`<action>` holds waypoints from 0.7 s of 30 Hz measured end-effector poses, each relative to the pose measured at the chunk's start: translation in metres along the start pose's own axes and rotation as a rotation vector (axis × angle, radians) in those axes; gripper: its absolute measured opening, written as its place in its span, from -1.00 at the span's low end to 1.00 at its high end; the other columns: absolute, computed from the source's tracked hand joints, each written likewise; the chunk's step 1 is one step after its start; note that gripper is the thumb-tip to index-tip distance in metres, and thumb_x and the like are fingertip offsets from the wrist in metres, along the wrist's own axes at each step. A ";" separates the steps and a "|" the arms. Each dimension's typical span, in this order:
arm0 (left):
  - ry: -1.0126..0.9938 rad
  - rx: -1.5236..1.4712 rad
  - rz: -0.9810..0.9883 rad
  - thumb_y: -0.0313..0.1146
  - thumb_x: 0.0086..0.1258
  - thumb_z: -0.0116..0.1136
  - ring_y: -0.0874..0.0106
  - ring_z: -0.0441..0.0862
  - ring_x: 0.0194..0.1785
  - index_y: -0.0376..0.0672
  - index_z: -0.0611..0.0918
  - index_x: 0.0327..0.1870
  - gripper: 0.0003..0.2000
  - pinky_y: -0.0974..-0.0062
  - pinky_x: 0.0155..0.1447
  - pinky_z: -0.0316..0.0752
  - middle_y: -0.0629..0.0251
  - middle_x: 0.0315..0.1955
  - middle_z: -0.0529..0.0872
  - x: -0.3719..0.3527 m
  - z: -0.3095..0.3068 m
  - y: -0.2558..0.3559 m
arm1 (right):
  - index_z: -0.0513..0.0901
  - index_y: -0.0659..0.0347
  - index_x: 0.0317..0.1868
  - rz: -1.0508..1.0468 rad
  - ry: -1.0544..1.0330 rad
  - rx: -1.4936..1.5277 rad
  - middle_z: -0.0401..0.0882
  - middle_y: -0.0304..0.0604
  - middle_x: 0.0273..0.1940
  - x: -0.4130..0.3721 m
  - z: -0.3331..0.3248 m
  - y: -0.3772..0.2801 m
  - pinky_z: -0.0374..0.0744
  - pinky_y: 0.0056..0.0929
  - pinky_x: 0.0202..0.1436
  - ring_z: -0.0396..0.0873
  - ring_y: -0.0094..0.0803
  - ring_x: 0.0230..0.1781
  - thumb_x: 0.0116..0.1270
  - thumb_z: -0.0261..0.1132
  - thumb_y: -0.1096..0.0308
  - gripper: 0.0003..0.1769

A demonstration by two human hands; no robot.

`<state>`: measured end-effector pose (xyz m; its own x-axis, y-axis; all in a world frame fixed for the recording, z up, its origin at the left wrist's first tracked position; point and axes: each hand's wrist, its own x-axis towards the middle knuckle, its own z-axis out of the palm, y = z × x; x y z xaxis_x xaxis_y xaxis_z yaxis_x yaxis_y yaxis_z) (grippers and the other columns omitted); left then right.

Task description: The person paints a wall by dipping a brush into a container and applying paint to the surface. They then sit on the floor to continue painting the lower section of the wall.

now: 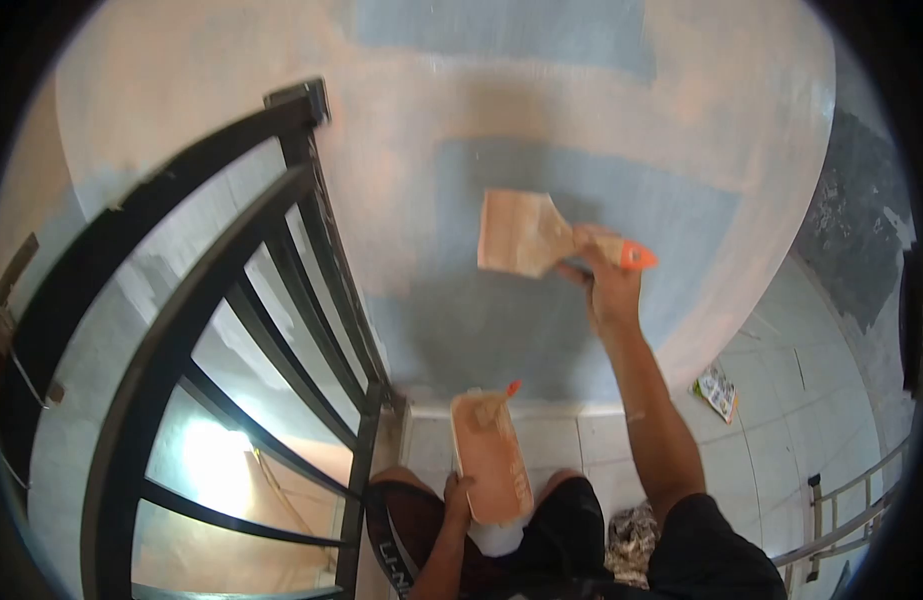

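Note:
My right hand (609, 282) is closed round the handle of a wide paintbrush (521, 235), whose bristle end is coated in peach paint and points left. The brush is held up in front of a wall (481, 330) with grey patches and peach-painted areas. Low in the view, my left hand (458, 497) grips the left side of a paint tray (489, 455), its fingers partly hidden. The tray holds peach paint, and a smaller brush with an orange-red handle tip (514, 387) rests at its far end.
A dark stair railing (196, 275) rises on the left, with a bright light behind its bars. White tiles (741, 465) cover the floor to the right. A small printed packet (716, 392) lies there, near a metal ladder (851, 525). Crumpled material (631, 540) sits by my leg.

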<state>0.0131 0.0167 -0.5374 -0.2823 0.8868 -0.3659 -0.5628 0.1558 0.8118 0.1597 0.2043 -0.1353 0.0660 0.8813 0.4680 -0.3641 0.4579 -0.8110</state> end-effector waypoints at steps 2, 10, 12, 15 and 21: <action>0.003 -0.016 -0.009 -0.28 0.14 0.15 0.25 0.63 -0.12 -0.46 0.41 0.12 -0.45 0.37 -0.04 0.55 0.02 -0.12 0.60 -0.007 0.008 0.010 | 0.64 0.30 -0.08 -0.222 -0.208 -0.068 0.65 -0.16 -0.12 0.035 0.042 -0.054 0.73 -0.37 -0.10 0.64 -0.42 -0.15 0.36 0.30 0.35 -0.78; 0.012 0.000 -0.037 -0.28 0.08 0.22 0.21 0.64 -0.17 -0.47 0.42 0.06 -0.45 0.36 -0.08 0.56 -0.02 -0.16 0.60 -0.003 0.013 0.015 | 0.75 0.12 -0.22 -0.989 -0.553 -0.850 0.69 -0.20 -0.37 0.133 0.163 -0.189 0.55 -0.44 -0.22 0.57 -0.46 -0.38 0.22 0.31 0.36 -0.85; 0.023 0.012 -0.055 -0.28 0.08 0.22 0.21 0.65 -0.18 -0.47 0.42 0.05 -0.45 0.35 -0.09 0.56 -0.02 -0.17 0.59 0.002 0.014 0.014 | 0.74 0.15 -0.21 -1.093 -0.597 -1.038 0.68 -0.20 -0.36 0.153 0.179 -0.207 0.57 -0.46 -0.17 0.55 -0.44 -0.38 0.23 0.30 0.40 -0.85; 0.009 -0.022 -0.077 -0.28 0.08 0.22 0.21 0.65 -0.19 -0.46 0.41 0.06 -0.45 0.35 -0.09 0.56 -0.01 -0.18 0.59 0.009 0.008 0.001 | 0.72 0.10 -0.22 -1.297 -0.686 -1.147 0.68 -0.13 -0.31 0.172 0.189 -0.229 0.58 -0.37 -0.13 0.58 -0.24 -0.34 0.18 0.30 0.37 -0.85; 0.024 -0.017 -0.071 -0.29 0.09 0.21 0.22 0.64 -0.17 -0.44 0.43 0.07 -0.46 0.35 -0.09 0.55 0.01 -0.18 0.60 0.004 0.013 0.009 | 0.67 0.31 -0.30 -1.708 -0.526 -0.955 0.68 0.02 -0.39 0.189 0.195 -0.261 0.55 -0.36 -0.36 0.61 -0.29 -0.49 0.16 0.30 0.40 -0.85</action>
<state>0.0177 0.0273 -0.5255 -0.2595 0.8633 -0.4328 -0.5947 0.2103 0.7760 0.0864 0.2287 0.2336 -0.5445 -0.4659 0.6975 0.2866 0.6782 0.6767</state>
